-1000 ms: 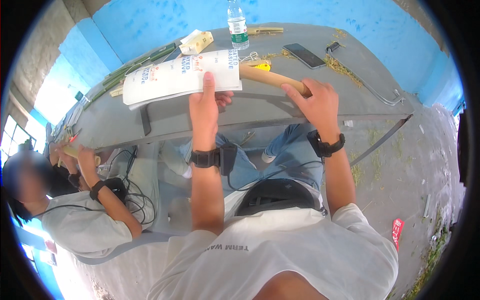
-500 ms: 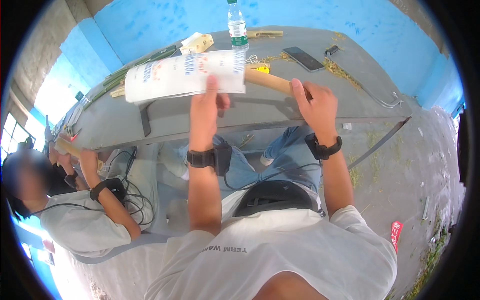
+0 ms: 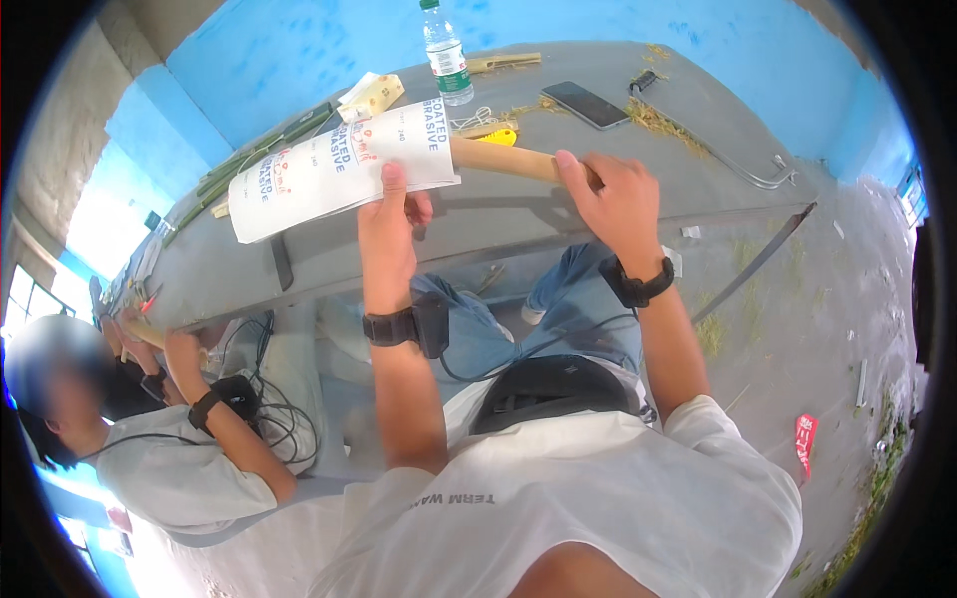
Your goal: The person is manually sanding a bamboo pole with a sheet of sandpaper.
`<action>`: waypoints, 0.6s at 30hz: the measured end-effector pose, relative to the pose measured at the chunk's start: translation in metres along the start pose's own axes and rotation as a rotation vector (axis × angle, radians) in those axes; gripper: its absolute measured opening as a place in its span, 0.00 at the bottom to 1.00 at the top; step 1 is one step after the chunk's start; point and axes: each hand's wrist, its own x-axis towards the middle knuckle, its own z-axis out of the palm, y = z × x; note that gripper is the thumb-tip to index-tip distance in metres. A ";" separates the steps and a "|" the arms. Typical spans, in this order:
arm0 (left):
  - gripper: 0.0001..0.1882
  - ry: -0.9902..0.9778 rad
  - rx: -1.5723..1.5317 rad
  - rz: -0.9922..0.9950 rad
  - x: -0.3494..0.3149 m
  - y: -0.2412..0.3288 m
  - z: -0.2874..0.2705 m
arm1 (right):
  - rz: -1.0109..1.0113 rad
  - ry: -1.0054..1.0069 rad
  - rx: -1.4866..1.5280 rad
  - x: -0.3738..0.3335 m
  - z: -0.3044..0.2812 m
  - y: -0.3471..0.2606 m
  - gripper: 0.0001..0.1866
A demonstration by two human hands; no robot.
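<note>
A sheet of sandpaper, its white printed back outward, is curved over a pale brown wooden or bamboo stick. My left hand is closed on the sheet's near edge, thumb on top and fingers underneath. The stick comes out at the sheet's right end, where my right hand grips it with the thumb laid along the top. Its other end is hidden under the paper. Both hands are above the table's near edge.
On the grey table stand a water bottle and a tissue box. A phone, a yellow-handled cutter, a thin metal-framed saw and green bamboo strips lie around. At left, a co-worker holds a similar stick.
The sandpaper's left end has dipped and its printed back shows more fully. My hands still hold the sheet and the stick. The whole view has shifted slightly.
</note>
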 end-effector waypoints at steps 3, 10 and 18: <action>0.33 0.032 0.141 -0.108 0.000 -0.003 -0.002 | 0.012 -0.065 -0.025 -0.001 -0.002 0.001 0.25; 0.30 -0.142 0.079 -0.044 -0.002 0.000 0.001 | 0.036 -0.073 0.027 -0.002 -0.004 -0.001 0.25; 0.27 -0.419 0.299 -0.108 -0.001 -0.001 0.001 | 0.059 -0.117 -0.011 -0.002 -0.004 0.001 0.26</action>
